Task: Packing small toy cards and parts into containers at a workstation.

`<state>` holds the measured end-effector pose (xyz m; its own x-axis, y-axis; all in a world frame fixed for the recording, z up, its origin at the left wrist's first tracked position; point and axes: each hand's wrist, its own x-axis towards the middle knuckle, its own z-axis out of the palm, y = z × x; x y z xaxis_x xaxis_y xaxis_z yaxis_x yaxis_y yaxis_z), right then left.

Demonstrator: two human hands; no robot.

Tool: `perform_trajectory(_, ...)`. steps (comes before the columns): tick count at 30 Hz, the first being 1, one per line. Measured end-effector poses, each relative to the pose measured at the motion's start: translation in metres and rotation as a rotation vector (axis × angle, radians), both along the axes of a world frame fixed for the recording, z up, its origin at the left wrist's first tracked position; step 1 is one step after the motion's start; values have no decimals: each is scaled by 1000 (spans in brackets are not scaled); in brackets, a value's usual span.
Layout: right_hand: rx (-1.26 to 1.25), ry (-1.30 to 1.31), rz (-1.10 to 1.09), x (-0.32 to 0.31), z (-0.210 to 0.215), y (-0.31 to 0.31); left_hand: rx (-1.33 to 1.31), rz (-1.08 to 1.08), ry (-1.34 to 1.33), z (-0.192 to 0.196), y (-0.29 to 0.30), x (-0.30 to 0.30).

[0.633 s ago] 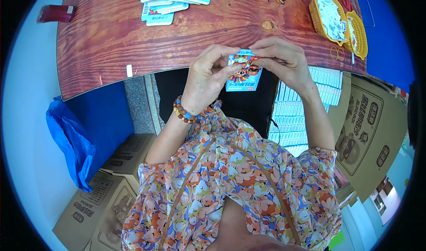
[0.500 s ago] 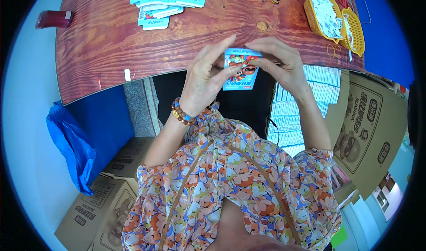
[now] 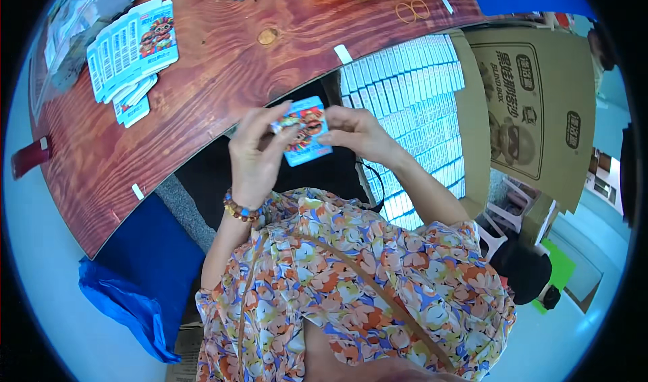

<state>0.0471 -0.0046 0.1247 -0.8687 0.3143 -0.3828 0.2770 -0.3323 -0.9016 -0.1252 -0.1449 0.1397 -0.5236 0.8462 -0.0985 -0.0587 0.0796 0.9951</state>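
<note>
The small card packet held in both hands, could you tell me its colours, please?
Light blue small card packet with an orange-red cartoon picture, seen in the head view.

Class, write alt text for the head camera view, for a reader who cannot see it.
Two bare hands, left hand and right hand, hold a small blue card packet between them at the edge of a reddish wooden table. A fanned pile of similar packets lies on the table, and an open cardboard box of packed rows stands at the right.
</note>
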Motion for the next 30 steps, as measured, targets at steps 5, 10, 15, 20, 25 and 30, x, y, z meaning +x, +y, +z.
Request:
perform_trajectory(5, 68, -427, -65, 88, 20, 60, -214, -276, -98, 9, 2, 21)
perform_trajectory(10, 315, -783, -17, 182, -35, 68, -229, -294, 121, 6, -2, 5)
perform_trajectory(15, 883, -928, 145, 147, -89, 11, -281, -265, 165, 8, -9, -4)
perform_trajectory(20, 949, -818, -21, 123, -123, -33, -285, -258, 217, 22, -28, -19)
perform_trajectory(25, 845, -762, 157, 140, -137, -26, -178, -32, 305, 16, -38, -46)
perform_trajectory(30, 894, -846, 289, 138, -104, -4, -107, 351, 988, 31, -2, -135)
